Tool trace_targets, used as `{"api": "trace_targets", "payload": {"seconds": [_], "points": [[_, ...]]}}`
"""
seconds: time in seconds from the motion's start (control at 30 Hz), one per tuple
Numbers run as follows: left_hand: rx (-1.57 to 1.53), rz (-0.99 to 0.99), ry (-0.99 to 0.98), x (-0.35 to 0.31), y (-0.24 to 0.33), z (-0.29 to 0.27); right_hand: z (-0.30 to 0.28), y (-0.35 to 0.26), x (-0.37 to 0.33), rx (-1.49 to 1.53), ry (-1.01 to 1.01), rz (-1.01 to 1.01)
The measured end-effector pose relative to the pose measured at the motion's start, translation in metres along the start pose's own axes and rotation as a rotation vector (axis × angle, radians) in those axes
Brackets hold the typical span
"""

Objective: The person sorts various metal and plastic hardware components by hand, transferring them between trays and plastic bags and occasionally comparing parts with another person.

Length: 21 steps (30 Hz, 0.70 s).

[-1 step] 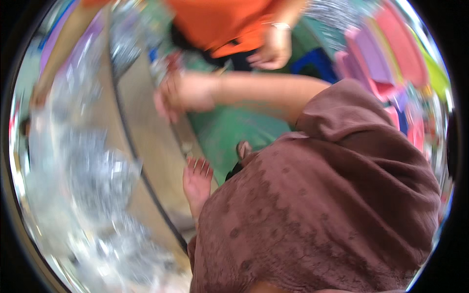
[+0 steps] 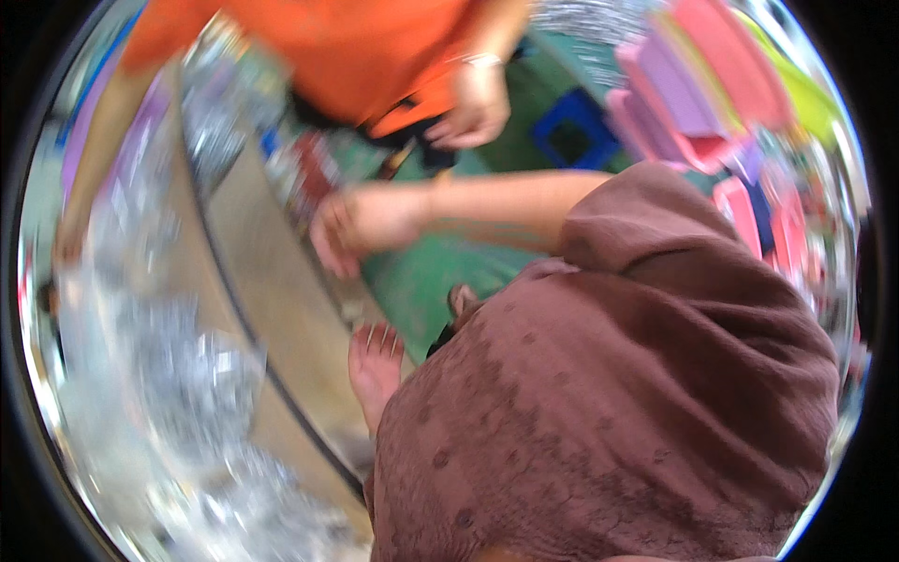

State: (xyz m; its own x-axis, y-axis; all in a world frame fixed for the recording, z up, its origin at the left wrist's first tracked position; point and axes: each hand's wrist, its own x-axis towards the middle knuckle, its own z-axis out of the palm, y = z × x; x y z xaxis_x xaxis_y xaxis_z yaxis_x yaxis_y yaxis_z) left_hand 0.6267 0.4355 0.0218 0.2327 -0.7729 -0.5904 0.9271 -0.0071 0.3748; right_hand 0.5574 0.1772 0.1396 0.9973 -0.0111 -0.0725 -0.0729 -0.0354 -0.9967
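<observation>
From the brown sleeve on the right, my bare forearm stretches leftward across the view. My right hand [image 2: 367, 223] hangs near the long brown board, its fingers bent downward. Motion blur smears them, and nothing distinct shows in the hand. Lower down, at the left side of my brown garment [image 2: 599, 393], my left hand [image 2: 375, 370] sticks out over the board's near edge. Its fingers are stretched side by side, with nothing in them. Beyond my right hand lies a blurred dark red thing [image 2: 316, 173]; I cannot tell its kind.
Clear plastic packaging [image 2: 192, 375] heaps along the left. A dark strip edges the brown board [image 2: 272, 253]. Opposite, a person in an orange shirt [image 2: 346, 56] has one hand [image 2: 476, 108] hanging. Pink and purple plastic tubs [image 2: 670, 89] and a blue stool [image 2: 576, 131] stand right, on green floor.
The view has turned slightly. My right hand sits lower and a little to the right in the picture, and my left slightly lower. The person in orange appears farther left.
</observation>
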Motion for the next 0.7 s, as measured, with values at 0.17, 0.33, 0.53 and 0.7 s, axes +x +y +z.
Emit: {"api": "trace_targets", "payload": {"seconds": [0.17,0.33,0.53,0.7], "points": [[0.359,-0.130,-0.048,-0.011,-0.042,0.062,0.055,0.064,-0.225,0.496,0.521,0.333],[0.639,-0.344,-0.236,0.024,-0.113,0.155,0.063,0.068,-0.426,0.670,1.111,0.320],[1.017,-0.585,-0.453,0.022,-0.296,0.277,0.062,0.102,-0.621,0.731,1.683,0.054],[0.907,-0.837,-0.621,-0.001,-0.481,0.362,0.048,0.107,-0.683,0.827,1.604,-0.224]]}}
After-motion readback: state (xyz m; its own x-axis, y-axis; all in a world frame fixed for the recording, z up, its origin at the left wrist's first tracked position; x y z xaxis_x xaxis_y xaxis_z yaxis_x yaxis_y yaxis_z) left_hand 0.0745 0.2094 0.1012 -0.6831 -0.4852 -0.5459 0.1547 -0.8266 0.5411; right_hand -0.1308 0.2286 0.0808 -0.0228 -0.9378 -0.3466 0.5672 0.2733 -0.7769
